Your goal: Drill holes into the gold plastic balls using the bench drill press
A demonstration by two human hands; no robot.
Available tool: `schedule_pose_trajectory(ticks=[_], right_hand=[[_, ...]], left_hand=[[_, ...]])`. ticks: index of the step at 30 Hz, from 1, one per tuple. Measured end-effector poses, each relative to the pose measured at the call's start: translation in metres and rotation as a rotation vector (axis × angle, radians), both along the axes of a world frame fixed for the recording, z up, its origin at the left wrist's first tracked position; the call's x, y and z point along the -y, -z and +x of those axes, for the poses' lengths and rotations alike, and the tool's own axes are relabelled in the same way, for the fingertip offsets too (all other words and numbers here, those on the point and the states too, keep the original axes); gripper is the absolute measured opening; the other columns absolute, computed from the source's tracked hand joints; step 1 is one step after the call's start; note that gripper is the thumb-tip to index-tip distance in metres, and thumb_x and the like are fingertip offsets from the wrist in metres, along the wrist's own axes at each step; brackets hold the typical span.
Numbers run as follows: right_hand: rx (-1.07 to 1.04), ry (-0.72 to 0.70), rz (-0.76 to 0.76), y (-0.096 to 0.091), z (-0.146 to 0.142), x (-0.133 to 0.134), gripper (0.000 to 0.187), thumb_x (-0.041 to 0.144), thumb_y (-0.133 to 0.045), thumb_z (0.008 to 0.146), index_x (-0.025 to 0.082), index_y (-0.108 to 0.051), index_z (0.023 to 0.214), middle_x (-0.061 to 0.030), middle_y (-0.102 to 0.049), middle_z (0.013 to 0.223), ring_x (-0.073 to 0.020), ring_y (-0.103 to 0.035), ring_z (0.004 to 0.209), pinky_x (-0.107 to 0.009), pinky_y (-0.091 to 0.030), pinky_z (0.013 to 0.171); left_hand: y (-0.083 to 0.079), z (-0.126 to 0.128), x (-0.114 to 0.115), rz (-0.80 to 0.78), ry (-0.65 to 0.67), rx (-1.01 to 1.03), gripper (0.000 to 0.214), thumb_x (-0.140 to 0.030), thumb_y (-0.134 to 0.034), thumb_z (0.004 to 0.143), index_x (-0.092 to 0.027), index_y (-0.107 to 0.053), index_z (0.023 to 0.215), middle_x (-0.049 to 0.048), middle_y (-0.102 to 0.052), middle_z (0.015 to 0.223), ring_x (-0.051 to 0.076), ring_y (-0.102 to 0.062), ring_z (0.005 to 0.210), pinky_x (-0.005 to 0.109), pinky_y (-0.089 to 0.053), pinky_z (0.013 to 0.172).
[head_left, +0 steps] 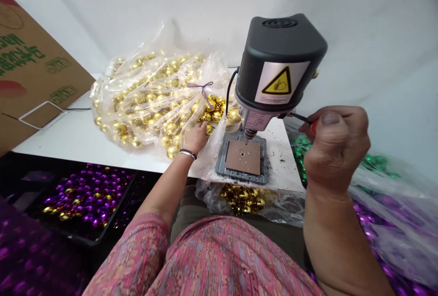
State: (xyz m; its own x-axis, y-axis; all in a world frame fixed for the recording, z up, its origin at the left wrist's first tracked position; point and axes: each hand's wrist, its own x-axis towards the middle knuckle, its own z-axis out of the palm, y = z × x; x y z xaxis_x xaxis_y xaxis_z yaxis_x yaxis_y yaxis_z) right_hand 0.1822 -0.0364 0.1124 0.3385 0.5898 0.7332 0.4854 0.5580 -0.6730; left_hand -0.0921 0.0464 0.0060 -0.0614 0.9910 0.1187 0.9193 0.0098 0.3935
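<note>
My left hand (196, 138) is at the mouth of a clear plastic bag (137, 100) full of shiny gold balls. Its fingertips close on a gold ball (209, 129) at the bag's opening; some fingers are hidden. My right hand (333, 148) is wrapped round the red-knobbed lever (303, 118) of a small bench drill press (282, 63). Under its chuck (251, 134) and thin bit lies a brown square board (242, 157) with a small hole, set on the grey base (222, 168). No ball rests on the board.
A cardboard box (37, 72) leans at the left of the white table (68, 143). Below the table are a black tray of purple and gold balls (89, 193) and a bag of gold pieces (242, 198). Green balls (303, 150) and purple balls (369, 223) in plastic lie at right.
</note>
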Motion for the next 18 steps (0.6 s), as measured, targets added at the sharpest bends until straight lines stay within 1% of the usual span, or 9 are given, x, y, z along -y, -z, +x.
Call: schedule_pose_trajectory(ticks=[3, 5, 6, 7, 9, 12, 14, 15, 18], right_hand=[[0.022, 0.009, -0.010, 0.001, 0.001, 0.002, 0.040, 0.054, -0.045, 0.095, 0.020, -0.061, 0.084, 0.0025, -0.058, 0.070, -0.0081, -0.055, 0.062, -0.027, -0.042, 0.060], [0.035, 0.005, -0.023, 0.002, 0.002, 0.003, 0.039, 0.054, -0.044, 0.095, 0.020, -0.061, 0.086, 0.0030, -0.058, 0.071, -0.0071, -0.055, 0.063, -0.026, -0.042, 0.060], [0.036, 0.001, -0.027, 0.003, 0.002, 0.003, 0.039, 0.054, -0.044, 0.095, 0.020, -0.061, 0.086, 0.0031, -0.058, 0.071, -0.0068, -0.054, 0.063, -0.025, -0.042, 0.061], [0.033, -0.002, -0.025, 0.003, 0.001, 0.003, 0.039, 0.054, -0.044, 0.095, 0.020, -0.061, 0.086, 0.0033, -0.057, 0.071, -0.0065, -0.054, 0.063, -0.025, -0.042, 0.061], [0.025, 0.002, -0.009, 0.004, 0.000, 0.003, 0.039, 0.054, -0.045, 0.095, 0.020, -0.060, 0.084, 0.0035, -0.056, 0.069, -0.0064, -0.053, 0.062, -0.025, -0.041, 0.061], [0.024, 0.035, -0.001, -0.001, -0.002, 0.002, 0.040, 0.053, -0.044, 0.095, 0.019, -0.059, 0.080, 0.0034, -0.054, 0.069, -0.0066, -0.053, 0.061, -0.025, -0.041, 0.061], [0.030, 0.063, -0.020, -0.009, -0.003, 0.001, 0.039, 0.051, -0.043, 0.095, 0.019, -0.057, 0.077, 0.0037, -0.052, 0.067, -0.0065, -0.051, 0.060, -0.025, -0.038, 0.061], [0.032, 0.072, -0.034, -0.014, -0.004, 0.000, 0.039, 0.051, -0.043, 0.095, 0.019, -0.054, 0.075, 0.0043, -0.050, 0.065, -0.0063, -0.049, 0.059, -0.025, -0.037, 0.060], [0.048, 0.084, -0.074, -0.030, -0.006, -0.005, 0.039, 0.051, -0.045, 0.093, 0.020, -0.046, 0.070, 0.0068, -0.042, 0.057, -0.0055, -0.041, 0.056, -0.024, -0.033, 0.059]], left_hand=[[0.000, 0.000, 0.007, 0.026, -0.056, 0.154, 0.038, -0.019, -0.067, 0.078, -0.019, -0.068, 0.116, 0.0155, -0.070, 0.107, 0.034, -0.065, 0.102, 0.042, -0.047, 0.085], [-0.001, -0.005, 0.017, 0.030, -0.085, 0.351, 0.033, -0.026, -0.071, 0.076, -0.017, -0.068, 0.108, 0.0105, -0.069, 0.091, 0.028, -0.065, 0.088, 0.036, -0.047, 0.076], [-0.002, -0.008, 0.024, 0.024, -0.082, 0.489, 0.033, -0.030, -0.071, 0.076, -0.017, -0.067, 0.107, 0.0079, -0.067, 0.086, 0.024, -0.064, 0.082, 0.033, -0.047, 0.073], [-0.004, -0.011, 0.032, 0.010, -0.058, 0.643, 0.035, -0.034, -0.070, 0.077, -0.016, -0.066, 0.107, 0.0059, -0.066, 0.084, 0.020, -0.062, 0.078, 0.031, -0.047, 0.070], [-0.007, -0.014, 0.050, -0.035, 0.053, 0.939, 0.041, -0.040, -0.068, 0.079, -0.017, -0.064, 0.113, 0.0042, -0.066, 0.090, 0.016, -0.061, 0.076, 0.027, -0.048, 0.069], [-0.010, -0.009, 0.073, -0.118, 0.236, 1.222, 0.049, -0.042, -0.071, 0.077, -0.018, -0.062, 0.119, 0.0042, -0.067, 0.094, 0.013, -0.059, 0.073, 0.025, -0.048, 0.066], [-0.011, 0.002, 0.081, -0.178, 0.306, 1.299, 0.052, -0.043, -0.073, 0.076, -0.017, -0.062, 0.121, 0.0045, -0.068, 0.093, 0.012, -0.058, 0.069, 0.025, -0.048, 0.063], [-0.011, 0.009, 0.083, -0.204, 0.325, 1.297, 0.054, -0.043, -0.074, 0.076, -0.017, -0.062, 0.122, 0.0048, -0.068, 0.094, 0.012, -0.058, 0.070, 0.025, -0.048, 0.063], [-0.009, 0.030, 0.081, -0.243, 0.355, 1.146, 0.054, -0.037, -0.077, 0.075, -0.017, -0.062, 0.123, 0.0068, -0.070, 0.105, 0.015, -0.062, 0.085, 0.026, -0.051, 0.074]])
